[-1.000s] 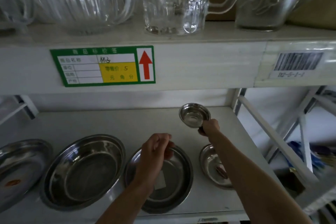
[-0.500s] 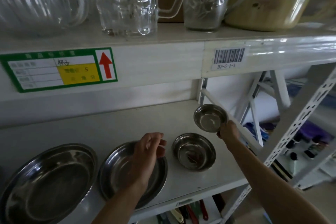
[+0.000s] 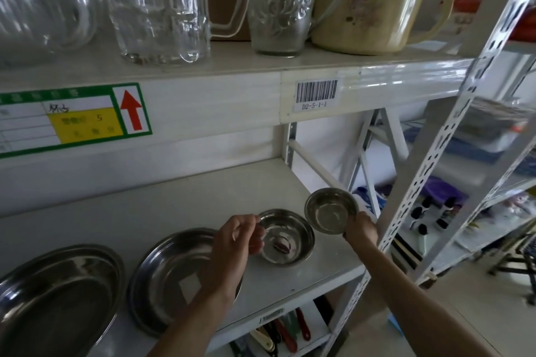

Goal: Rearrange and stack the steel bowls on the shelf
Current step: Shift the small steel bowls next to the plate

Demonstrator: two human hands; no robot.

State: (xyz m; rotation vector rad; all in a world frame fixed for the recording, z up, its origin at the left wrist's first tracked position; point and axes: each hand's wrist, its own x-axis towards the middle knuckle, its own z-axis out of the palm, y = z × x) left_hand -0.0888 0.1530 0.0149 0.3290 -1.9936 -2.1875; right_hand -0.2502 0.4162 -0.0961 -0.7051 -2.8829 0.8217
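Note:
My right hand (image 3: 359, 229) grips a small steel bowl (image 3: 329, 210) by its lower rim and holds it tilted in the air past the shelf's right end. A medium steel bowl (image 3: 290, 236) stands on the white shelf (image 3: 174, 200), with a dark sticker inside it. My left hand (image 3: 232, 243) is at that bowl's left rim, fingers curled onto the edge. Left of it lies a wide steel dish (image 3: 168, 275), partly under my left forearm. A larger steel dish (image 3: 55, 298) sits at the far left.
The shelf above carries glass jugs (image 3: 156, 6) and a cream plastic pitcher (image 3: 368, 9). A perforated white upright (image 3: 435, 139) stands to the right of my right hand. Knives with coloured handles (image 3: 278, 333) lie on the shelf below.
The view has swung right. My right hand has carried the small bowl rightward, beyond the medium bowl. My left hand has moved from over the wide dish to the medium bowl's rim.

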